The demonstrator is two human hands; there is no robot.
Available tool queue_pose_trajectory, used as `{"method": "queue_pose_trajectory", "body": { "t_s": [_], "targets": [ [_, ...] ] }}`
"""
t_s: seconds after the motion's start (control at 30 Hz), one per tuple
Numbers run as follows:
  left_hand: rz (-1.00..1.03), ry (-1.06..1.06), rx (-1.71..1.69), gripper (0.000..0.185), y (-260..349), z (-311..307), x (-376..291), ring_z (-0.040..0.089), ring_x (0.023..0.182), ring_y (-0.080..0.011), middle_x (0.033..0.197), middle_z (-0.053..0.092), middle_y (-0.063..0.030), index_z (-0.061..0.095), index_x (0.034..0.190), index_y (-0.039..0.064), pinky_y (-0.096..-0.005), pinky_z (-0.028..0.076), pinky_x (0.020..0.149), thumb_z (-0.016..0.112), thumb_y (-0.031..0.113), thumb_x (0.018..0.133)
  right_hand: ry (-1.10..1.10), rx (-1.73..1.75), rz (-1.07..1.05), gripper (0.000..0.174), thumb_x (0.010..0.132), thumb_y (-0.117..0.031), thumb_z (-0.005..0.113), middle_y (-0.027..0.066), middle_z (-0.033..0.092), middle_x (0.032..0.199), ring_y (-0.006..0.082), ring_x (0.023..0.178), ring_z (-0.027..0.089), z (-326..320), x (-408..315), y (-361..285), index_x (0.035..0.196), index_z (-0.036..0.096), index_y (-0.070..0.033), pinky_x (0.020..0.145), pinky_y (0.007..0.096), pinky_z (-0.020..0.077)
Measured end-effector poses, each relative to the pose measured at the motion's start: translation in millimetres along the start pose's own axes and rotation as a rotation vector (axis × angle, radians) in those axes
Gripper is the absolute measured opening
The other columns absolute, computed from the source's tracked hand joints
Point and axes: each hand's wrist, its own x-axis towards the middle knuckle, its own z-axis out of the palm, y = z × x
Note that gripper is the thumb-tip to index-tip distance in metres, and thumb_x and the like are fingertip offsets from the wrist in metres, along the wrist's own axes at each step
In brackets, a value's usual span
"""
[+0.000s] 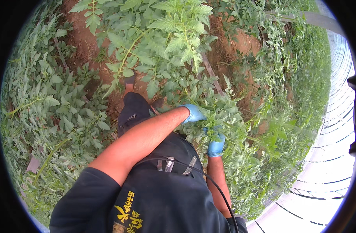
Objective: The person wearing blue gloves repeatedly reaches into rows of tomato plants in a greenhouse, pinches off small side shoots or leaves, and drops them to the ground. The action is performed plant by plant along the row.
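Observation:
Both hands wear thin blue gloves and are in among tomato foliage just right of my torso. My left hand (194,113) reaches across my body, its fingers pointing into the leaves of a tomato plant (221,113). Below it, my right hand (215,145) is raised against the same plant, with leafy shoots (214,132) lying across its fingers. Leaves cover most of the fingertips of both hands. Whether either hand grips a stem cannot be made out.
A tall tomato plant (166,43) rises in front of me. Dense tomato rows (64,116) stand on the left and right. Reddish bare soil (81,43) shows between them. A black cable (215,183) crosses my dark shirt. The greenhouse's translucent cover (320,166) curves along the right.

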Motion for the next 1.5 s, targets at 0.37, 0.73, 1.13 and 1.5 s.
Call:
{"method": "queue_pose_trajectory", "body": {
  "t_s": [0.37, 0.73, 1.13, 1.5],
  "targets": [
    [0.05, -0.053, 0.545, 0.035, 17.7, -14.3, -7.6, 0.077, 0.107, -0.0365, 0.116, 0.079, -0.0184, 0.083, 0.112, 0.006, -0.0488, 0.06, 0.088, 0.065, 0.022, 0.087, -0.079, -0.153, 0.076, 0.038, 0.113, -0.033, 0.06, 0.0076, 0.077, 0.106, 0.0153, 0.092, 0.072, 40.8, -8.3, -46.3, 0.132, 0.071, -0.002, 0.085, 0.032, 0.0582],
    [0.094, 0.217, 0.629, 0.032, 6.9, -34.1, -46.7, 0.077, 0.104, -0.0317, 0.109, 0.08, -0.013, 0.082, 0.111, 0.011, -0.0477, 0.06, 0.086, 0.071, 0.013, 0.081, -0.091, -0.104, 0.049, 0.037, 0.112, -0.032, 0.061, 0.01, 0.077, 0.106, 0.0179, 0.091, 0.073, 45.4, -8.4, -42.6, 0.13, 0.069, -0.001, 0.084, 0.0343, 0.0598],
    [0.344, 0.447, 0.279, 0.046, 25.9, -48.2, -38.6, 0.055, 0.141, -0.039, 0.137, 0.07, -0.0181, 0.072, 0.132, 0.012, -0.0471, 0.045, 0.118, 0.071, 0.021, 0.088, -0.107, -0.057, 0.042, 0.031, 0.11, -0.007, 0.058, 0.0118, 0.075, 0.113, 0.0168, 0.095, 0.071, 44.3, 14.3, -45.3, 0.141, 0.058, 0.001, 0.088, 0.0331, 0.0595],
    [0.58, 0.593, -0.72, 0.022, 4.2, -0.2, -89.5, 0.07, 0.12, -0.0265, 0.121, 0.075, -0.0139, 0.07, 0.123, 0.009, -0.0396, 0.049, 0.108, 0.061, 0.009, 0.104, -0.142, -0.176, -0.11, 0.033, 0.113, -0.019, 0.058, 0.0073, 0.075, 0.111, 0.014, 0.098, 0.069, 71.2, 73.6, -66.6, 0.14, 0.068, -0.004, 0.089, 0.0316, 0.0564]
  ]
}}
